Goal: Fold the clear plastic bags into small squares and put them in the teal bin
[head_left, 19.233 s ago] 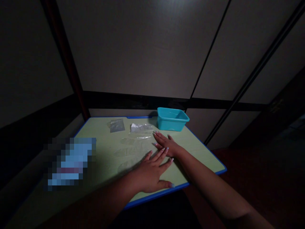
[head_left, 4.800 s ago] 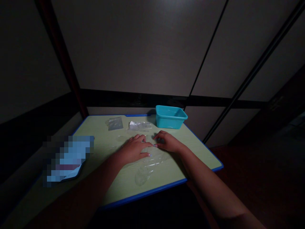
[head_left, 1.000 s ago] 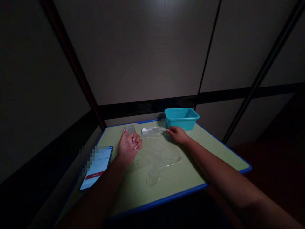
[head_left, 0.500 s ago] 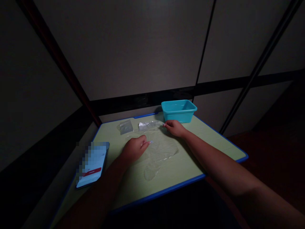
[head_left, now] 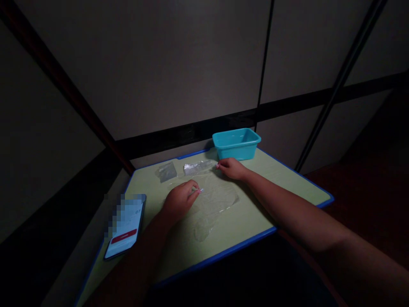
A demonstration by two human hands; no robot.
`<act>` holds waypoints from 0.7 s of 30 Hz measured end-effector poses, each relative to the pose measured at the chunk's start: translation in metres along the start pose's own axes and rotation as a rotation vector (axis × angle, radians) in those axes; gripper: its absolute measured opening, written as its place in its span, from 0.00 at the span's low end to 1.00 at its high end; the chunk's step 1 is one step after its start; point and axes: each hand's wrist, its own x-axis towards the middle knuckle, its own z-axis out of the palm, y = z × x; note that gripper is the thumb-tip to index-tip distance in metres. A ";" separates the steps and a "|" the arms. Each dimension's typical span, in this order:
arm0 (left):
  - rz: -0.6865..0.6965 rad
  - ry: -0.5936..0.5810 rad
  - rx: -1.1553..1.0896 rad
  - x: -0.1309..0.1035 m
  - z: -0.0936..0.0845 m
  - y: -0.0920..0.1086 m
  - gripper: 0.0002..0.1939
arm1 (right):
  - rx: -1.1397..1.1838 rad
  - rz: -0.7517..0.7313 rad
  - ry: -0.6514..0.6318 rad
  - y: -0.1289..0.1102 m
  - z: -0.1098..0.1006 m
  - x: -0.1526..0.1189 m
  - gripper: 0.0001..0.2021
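A thin clear plastic bag (head_left: 220,196) lies spread on the pale green table (head_left: 249,217), its near end crumpled. Over its left part is my left hand (head_left: 181,199), thumb and index finger pinched together on something too small to make out. My right hand (head_left: 232,168) is also closed in a pinch, beyond the bag's right side and just in front of the blue bin; what its fingertips hold cannot be made out. Just left of those fingertips rests a folded clear plastic piece (head_left: 197,167). Another folded plastic piece (head_left: 168,172) lies further left.
The turquoise bin (head_left: 238,151) stands at the table's back edge. A phone (head_left: 126,228) with a lit screen lies at the left edge, beside my left forearm. Behind the table rises a panelled wall (head_left: 179,68).
The view has tilted slightly. Both hands remain pinched in nearly the same places over the table; the plastic pieces and bin have not visibly moved on it.
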 end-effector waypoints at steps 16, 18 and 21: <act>-0.047 -0.265 0.171 -0.005 0.016 -0.013 0.42 | -0.168 -0.097 0.024 -0.009 -0.004 -0.001 0.13; -0.058 -0.402 0.194 -0.006 0.014 -0.011 0.49 | -0.184 -0.071 -0.020 -0.011 -0.007 -0.003 0.16; -0.039 -0.514 0.218 -0.007 0.010 -0.006 0.56 | -0.180 -0.022 -0.182 -0.017 -0.014 -0.009 0.27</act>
